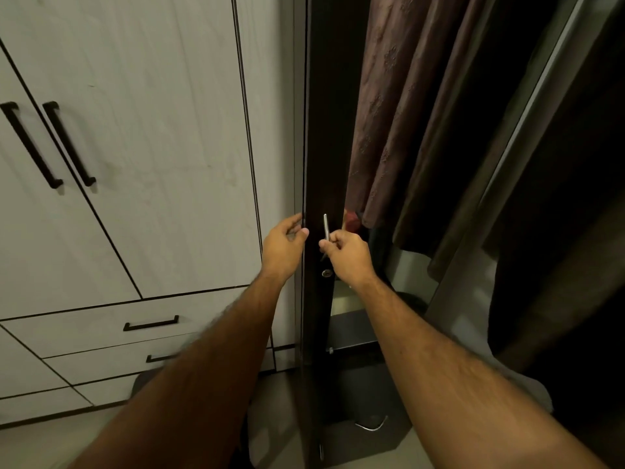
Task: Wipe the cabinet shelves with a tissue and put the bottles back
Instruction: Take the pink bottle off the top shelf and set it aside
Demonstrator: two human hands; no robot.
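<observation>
Leftmost: white wardrobe (135, 147), doors closed, black bar handles, drawers below. Left hand (283, 243) at left edge of dark cabinet door (324, 130), fingers loosely curled, gripping nothing clearly. Right hand (350, 253) pinches slim metal handle (325, 226); keyhole (326, 273) just below. Handle long axis vertical, as is tall narrow door. Judgement: pull handle steadily outward, left fingers guiding edge, swing clear of brown curtain (389, 113) at right. Shelves, bottles, tissue not visible.

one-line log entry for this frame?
stage: opening dark cabinet door | right hand: grips metal handle | left hand: at door edge | tissue, bottles: unseen
</observation>
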